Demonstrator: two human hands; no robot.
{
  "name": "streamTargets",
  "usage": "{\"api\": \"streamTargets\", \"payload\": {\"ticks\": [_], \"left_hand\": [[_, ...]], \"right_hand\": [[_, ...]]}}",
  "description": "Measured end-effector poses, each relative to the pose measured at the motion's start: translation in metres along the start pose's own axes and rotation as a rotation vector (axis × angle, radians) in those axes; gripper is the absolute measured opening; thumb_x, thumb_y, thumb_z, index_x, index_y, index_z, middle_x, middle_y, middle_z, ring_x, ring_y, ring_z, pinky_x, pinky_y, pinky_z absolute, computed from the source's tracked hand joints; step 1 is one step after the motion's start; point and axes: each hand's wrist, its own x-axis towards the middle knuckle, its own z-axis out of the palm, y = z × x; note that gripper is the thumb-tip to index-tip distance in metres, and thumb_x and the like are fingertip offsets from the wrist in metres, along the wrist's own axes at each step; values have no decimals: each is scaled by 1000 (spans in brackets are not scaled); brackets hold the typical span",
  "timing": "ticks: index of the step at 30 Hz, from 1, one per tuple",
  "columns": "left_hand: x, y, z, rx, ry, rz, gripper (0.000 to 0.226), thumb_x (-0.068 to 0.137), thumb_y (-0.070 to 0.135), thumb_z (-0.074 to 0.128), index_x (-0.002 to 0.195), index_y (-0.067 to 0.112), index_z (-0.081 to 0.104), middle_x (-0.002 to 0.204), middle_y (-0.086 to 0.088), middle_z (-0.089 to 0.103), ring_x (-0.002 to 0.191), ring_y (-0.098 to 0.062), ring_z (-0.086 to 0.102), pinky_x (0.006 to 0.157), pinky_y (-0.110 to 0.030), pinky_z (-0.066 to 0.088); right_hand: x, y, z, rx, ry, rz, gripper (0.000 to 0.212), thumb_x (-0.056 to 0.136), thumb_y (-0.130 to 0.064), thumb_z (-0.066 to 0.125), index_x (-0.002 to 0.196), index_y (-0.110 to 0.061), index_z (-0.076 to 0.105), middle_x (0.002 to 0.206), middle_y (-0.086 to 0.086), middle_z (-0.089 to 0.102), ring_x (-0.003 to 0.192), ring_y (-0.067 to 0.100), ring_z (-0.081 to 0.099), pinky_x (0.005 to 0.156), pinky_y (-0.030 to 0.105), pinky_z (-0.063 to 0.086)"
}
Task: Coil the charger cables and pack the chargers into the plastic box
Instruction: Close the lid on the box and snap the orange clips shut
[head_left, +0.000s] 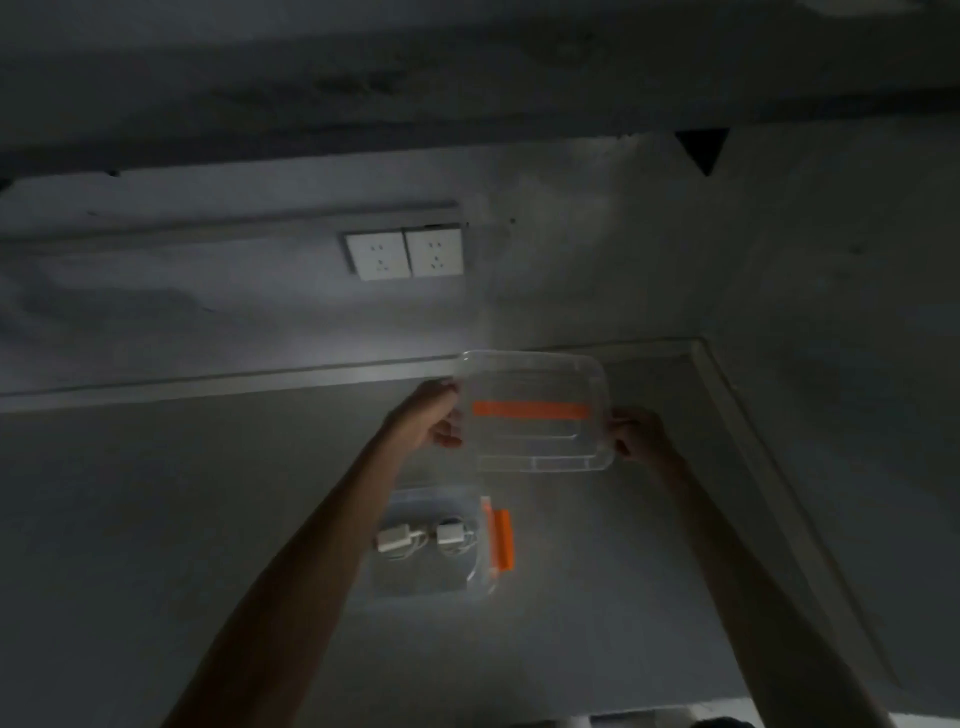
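Note:
A clear plastic lid (535, 441) with an orange strip across it hangs in the air above the floor. My left hand (434, 415) grips its left edge and my right hand (636, 434) grips its right edge. Below the lid, on the grey floor, stands the clear plastic box (480, 577) with an orange latch (503, 540) on its right side. Two white chargers lie side by side in the box, one on the left (393, 540) and one on the right (449, 533), with their white cables bundled next to them.
The scene is dim. A grey wall rises behind, with a white double socket plate (404, 254) on it. A pale skirting strip (234, 387) runs along the floor's far edge and down the right side.

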Motion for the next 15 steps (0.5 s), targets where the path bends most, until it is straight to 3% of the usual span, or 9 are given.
{"api": "streamTargets", "payload": {"ticks": [2, 4, 6, 7, 9, 10, 12, 13, 15], "left_hand": [[-5, -13, -55, -154, -27, -40, 42, 98, 41, 39, 117, 7, 54, 89, -15, 59, 70, -29, 59, 65, -41, 55], [-7, -37, -99, -322, -34, -47, 56, 97, 49, 36, 114, 1, 58, 100, -18, 63, 87, -32, 61, 82, -45, 52], [-21, -63, -124, -479, 8, 21, 49, 99, 41, 39, 101, 0, 66, 103, -16, 66, 99, -28, 60, 97, -43, 44], [-27, -78, -130, -525, 5, 58, 39, 100, 29, 42, 90, 5, 70, 100, -12, 66, 100, -24, 59, 97, -38, 43], [-36, -112, -134, -452, 8, 119, 26, 92, 2, 48, 85, 10, 72, 95, -4, 63, 91, -15, 55, 82, -24, 44], [-39, -128, -132, -390, 27, 140, 31, 85, -7, 50, 100, 12, 69, 98, -2, 61, 85, -13, 53, 71, -17, 44], [-40, -159, -127, -285, 82, 202, 68, 69, -14, 50, 127, 20, 52, 107, -5, 61, 77, -14, 56, 55, -12, 46], [-43, -169, -122, -240, 106, 240, 75, 64, -14, 48, 127, 25, 50, 109, -6, 63, 78, -17, 59, 53, -12, 47], [-50, -183, -112, -181, 155, 308, 73, 64, -15, 47, 128, 19, 50, 117, -5, 64, 98, -20, 65, 63, -9, 49]], "right_hand": [[-26, -24, 36, 107, -157, -47, 20, 83, 15, 55, 77, -3, 59, 52, 1, 58, 40, 4, 52, 38, 19, 45], [-42, -28, 68, 304, -191, -38, 17, 90, 5, 52, 81, -4, 63, 73, 8, 66, 55, 9, 65, 49, 20, 57], [-56, -18, 85, 526, -234, -96, 16, 95, -9, 49, 90, -6, 65, 85, 8, 73, 77, 17, 72, 67, 25, 60], [-63, -12, 93, 628, -273, -114, 17, 91, -23, 57, 97, -9, 64, 87, 4, 75, 84, 18, 71, 73, 28, 60], [-81, -7, 112, 570, -319, -125, 50, 59, -48, 77, 97, -15, 70, 81, -4, 77, 79, 8, 72, 75, 23, 58], [-86, -3, 122, 494, -298, -143, 51, 53, -46, 82, 91, -13, 74, 77, -3, 76, 74, 8, 71, 71, 19, 56], [-91, 12, 144, 322, -185, -184, 31, 71, -21, 81, 98, -7, 73, 90, 6, 73, 80, 14, 66, 64, 13, 53], [-95, 21, 153, 251, -119, -212, 28, 79, -8, 74, 107, -6, 69, 102, 10, 70, 85, 14, 65, 67, 13, 52], [-109, 38, 164, 151, -39, -253, 34, 83, 4, 67, 114, -8, 63, 115, 11, 64, 97, 15, 63, 76, 16, 50]]}}
